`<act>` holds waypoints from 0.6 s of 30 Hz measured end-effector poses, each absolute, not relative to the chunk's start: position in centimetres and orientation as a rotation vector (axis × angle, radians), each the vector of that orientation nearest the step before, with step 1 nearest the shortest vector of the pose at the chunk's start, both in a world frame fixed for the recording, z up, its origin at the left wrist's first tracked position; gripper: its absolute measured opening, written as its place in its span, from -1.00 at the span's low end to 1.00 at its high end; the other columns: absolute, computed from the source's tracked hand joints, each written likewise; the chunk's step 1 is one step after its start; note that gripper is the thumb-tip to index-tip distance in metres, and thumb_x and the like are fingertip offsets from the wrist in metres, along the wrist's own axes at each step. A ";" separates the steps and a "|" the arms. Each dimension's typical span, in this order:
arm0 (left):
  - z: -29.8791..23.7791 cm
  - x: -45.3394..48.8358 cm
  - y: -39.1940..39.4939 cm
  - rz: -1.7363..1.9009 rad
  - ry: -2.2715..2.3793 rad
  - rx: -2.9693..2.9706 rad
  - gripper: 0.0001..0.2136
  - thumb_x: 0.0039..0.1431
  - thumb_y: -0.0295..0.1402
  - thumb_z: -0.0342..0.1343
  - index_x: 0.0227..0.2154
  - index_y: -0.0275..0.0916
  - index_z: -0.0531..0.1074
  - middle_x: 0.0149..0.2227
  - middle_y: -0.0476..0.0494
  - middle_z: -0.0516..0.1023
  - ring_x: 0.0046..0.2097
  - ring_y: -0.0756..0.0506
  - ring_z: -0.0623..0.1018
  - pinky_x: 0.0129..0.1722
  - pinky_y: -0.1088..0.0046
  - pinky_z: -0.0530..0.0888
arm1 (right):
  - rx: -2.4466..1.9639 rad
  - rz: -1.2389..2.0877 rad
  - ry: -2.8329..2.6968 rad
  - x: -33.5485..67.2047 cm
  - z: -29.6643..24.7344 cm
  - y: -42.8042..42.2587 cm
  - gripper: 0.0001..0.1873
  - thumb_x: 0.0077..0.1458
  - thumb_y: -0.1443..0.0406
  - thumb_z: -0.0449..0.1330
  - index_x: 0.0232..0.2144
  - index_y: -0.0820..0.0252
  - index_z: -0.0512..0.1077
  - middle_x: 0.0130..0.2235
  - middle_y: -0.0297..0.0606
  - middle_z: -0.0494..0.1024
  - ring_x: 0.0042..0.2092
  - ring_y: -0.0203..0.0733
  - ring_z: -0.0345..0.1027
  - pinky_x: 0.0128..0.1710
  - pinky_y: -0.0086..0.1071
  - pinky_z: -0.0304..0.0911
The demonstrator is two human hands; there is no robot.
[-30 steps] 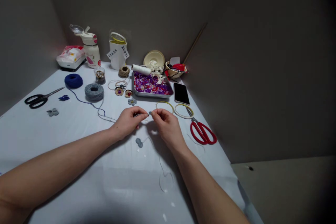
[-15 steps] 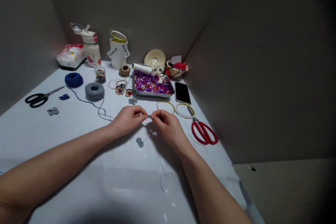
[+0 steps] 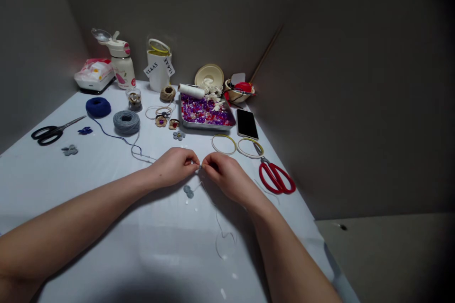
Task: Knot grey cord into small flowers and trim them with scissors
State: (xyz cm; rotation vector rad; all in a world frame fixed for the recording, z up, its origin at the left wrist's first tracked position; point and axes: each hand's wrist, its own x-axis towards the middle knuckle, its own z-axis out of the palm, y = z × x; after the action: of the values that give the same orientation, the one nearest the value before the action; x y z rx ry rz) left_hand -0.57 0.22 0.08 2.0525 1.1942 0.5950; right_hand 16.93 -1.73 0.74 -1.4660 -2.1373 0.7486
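Observation:
My left hand (image 3: 177, 165) and my right hand (image 3: 222, 170) meet over the middle of the white table, fingertips almost touching. Both pinch a tiny grey crocheted piece (image 3: 200, 166), mostly hidden by the fingers. Just below them lies a grey crocheted piece of two round petals (image 3: 188, 191), with a thin thread (image 3: 218, 220) trailing from near it toward me. A grey yarn ball (image 3: 126, 123) sits to the left, and its strand runs to my left hand. Behind my hands is a small grey flower with a yellow centre (image 3: 179, 136).
Red-handled scissors (image 3: 277, 175) and two hoops (image 3: 223, 144) lie to the right, beside a phone (image 3: 247, 124). A bead tray (image 3: 208, 128) stands behind. Black scissors (image 3: 50, 135), blue yarn (image 3: 98, 107) and a bottle (image 3: 123, 71) are on the left.
Both hands have moved slightly down toward me, still pinching the small grey piece. The view has shifted a little; the things on the table lie as before.

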 end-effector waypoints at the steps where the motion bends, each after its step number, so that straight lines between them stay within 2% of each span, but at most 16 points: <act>1: 0.0 -0.5 0.2 0.588 1.187 2.063 -0.82 0.02 -0.43 0.04 -0.42 -0.25 0.56 -0.58 -0.06 0.46 -0.52 -0.03 0.33 -0.44 0.41 0.24 | -1.458 0.726 -2.168 17.0 0.7 -1.8 -0.87 0.07 0.36 0.03 -0.48 0.19 0.34 -0.44 -0.29 0.43 -0.40 -0.26 0.24 -0.40 -0.40 0.08; 8: 0.0 -0.5 0.2 0.619 1.101 2.058 -0.84 0.01 -0.46 0.05 -0.46 -0.24 0.55 -0.60 -0.02 0.42 -0.53 -0.01 0.31 -0.45 0.43 0.22 | -1.438 0.670 -2.233 17.3 1.0 -1.9 -0.87 0.08 0.38 0.04 -0.45 0.20 0.37 -0.39 -0.24 0.46 -0.36 -0.23 0.26 -0.36 -0.38 0.10; 13: -0.1 -0.4 0.7 0.884 1.168 1.699 -0.87 0.03 -0.37 0.11 -0.44 -0.28 0.52 -0.54 -0.04 0.46 -0.45 -0.02 0.37 -0.39 0.44 0.27 | -1.409 0.755 -1.805 16.6 0.7 -1.4 -0.83 0.09 0.25 0.08 -0.41 0.18 0.44 -0.38 -0.25 0.49 -0.33 -0.20 0.30 -0.29 -0.33 0.14; 18: -0.5 0.0 0.6 1.081 1.142 1.263 -0.87 -0.03 -0.31 0.18 -0.46 -0.28 0.51 -0.46 -0.06 0.50 -0.42 -0.01 0.40 -0.38 0.44 0.30 | -1.344 1.014 -1.380 15.7 -0.4 -1.1 -0.77 -0.03 0.15 0.19 -0.43 0.20 0.48 -0.46 -0.30 0.47 -0.42 -0.26 0.25 -0.39 -0.37 0.12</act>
State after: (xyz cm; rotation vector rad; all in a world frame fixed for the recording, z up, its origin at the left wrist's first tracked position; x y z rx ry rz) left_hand 0.03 0.64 -0.45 1.2627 1.1416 1.0815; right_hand 15.66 -1.13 -0.39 -1.3443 -1.3800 1.0143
